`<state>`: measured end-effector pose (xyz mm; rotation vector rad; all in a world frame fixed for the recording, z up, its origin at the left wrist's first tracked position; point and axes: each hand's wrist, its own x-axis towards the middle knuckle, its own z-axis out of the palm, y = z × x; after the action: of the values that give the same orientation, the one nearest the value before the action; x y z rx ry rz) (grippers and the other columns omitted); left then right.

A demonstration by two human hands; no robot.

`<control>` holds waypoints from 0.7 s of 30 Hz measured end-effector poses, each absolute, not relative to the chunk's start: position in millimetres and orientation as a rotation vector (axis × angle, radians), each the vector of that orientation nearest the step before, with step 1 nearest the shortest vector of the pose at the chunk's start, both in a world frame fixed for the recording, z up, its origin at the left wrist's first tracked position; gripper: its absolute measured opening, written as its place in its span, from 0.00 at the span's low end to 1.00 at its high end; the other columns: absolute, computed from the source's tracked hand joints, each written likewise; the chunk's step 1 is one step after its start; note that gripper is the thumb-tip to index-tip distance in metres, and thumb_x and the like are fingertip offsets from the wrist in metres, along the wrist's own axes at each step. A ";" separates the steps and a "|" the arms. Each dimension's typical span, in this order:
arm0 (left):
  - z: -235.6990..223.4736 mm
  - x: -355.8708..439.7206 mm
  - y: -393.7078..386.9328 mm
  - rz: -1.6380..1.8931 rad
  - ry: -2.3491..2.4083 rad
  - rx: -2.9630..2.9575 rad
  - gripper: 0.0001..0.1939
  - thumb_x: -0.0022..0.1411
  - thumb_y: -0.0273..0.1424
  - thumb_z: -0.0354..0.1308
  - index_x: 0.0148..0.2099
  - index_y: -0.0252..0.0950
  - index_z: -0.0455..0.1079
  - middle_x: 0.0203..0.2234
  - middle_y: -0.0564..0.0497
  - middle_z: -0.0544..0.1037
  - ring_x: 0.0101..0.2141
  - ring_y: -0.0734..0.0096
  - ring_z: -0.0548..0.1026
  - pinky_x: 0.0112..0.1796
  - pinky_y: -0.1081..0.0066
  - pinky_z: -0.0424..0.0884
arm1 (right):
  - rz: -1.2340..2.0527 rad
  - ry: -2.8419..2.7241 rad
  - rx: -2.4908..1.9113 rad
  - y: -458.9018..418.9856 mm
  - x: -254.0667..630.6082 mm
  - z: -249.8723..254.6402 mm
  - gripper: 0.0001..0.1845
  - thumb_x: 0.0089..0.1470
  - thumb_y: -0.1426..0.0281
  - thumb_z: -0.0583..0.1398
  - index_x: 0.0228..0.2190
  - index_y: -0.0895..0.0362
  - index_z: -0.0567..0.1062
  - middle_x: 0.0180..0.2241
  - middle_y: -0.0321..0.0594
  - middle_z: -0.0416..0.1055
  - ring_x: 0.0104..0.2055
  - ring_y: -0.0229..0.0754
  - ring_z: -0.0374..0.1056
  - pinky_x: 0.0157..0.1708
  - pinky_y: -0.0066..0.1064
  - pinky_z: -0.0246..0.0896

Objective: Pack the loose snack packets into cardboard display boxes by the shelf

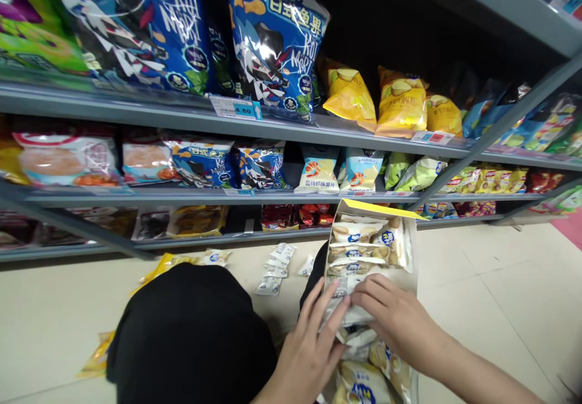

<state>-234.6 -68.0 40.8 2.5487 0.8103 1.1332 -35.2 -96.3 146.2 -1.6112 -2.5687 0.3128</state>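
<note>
An open cardboard box (411,243) with a yellow flap stands in front of me, filled with several white snack packets (359,240) printed with biscuits. My left hand (307,352) rests at the box's near left side, fingers stretched onto a packet. My right hand (391,319) reaches in from the right, fingers curled over the same white packet (352,314) in the middle of the box. More packets (364,383) show at the bottom edge below my hands.
Grey shelves (182,122) carry blue, yellow and white snack bags. Small white packets (277,264) and yellow bags (97,355) lie on the pale floor. A black rounded shape (191,337) sits low at left.
</note>
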 end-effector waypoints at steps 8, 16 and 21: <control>50.9 -229.8 -65.9 1.195 0.884 2.599 0.18 0.67 0.28 0.55 0.58 0.35 0.69 0.56 0.47 0.74 0.60 0.51 0.63 0.56 0.55 0.60 | 0.279 -2.293 -1.486 -85.4 -0.4 183.7 0.18 0.64 0.72 0.60 0.54 0.52 0.68 0.53 0.39 0.72 0.55 0.39 0.66 0.56 0.33 0.62; 53.6 -223.5 -64.9 1.125 0.841 2.573 0.21 0.64 0.31 0.61 0.59 0.37 0.68 0.56 0.49 0.74 0.60 0.54 0.62 0.61 0.56 0.52 | -0.089 -2.420 -1.658 -28.9 3.0 163.1 0.12 0.62 0.75 0.59 0.47 0.61 0.74 0.46 0.44 0.76 0.48 0.48 0.71 0.46 0.37 0.66; 59.5 -220.7 -59.6 1.070 0.859 2.587 0.29 0.57 0.31 0.69 0.60 0.39 0.67 0.56 0.50 0.74 0.60 0.51 0.63 0.61 0.52 0.55 | -0.341 -2.519 -1.753 -26.2 -7.2 162.5 0.09 0.61 0.78 0.57 0.33 0.58 0.78 0.32 0.41 0.76 0.36 0.45 0.72 0.31 0.33 0.59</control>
<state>-220.7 -59.6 59.5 2.5875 0.8592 1.0695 -7.2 -26.2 162.5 -1.7526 -2.5186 -0.3408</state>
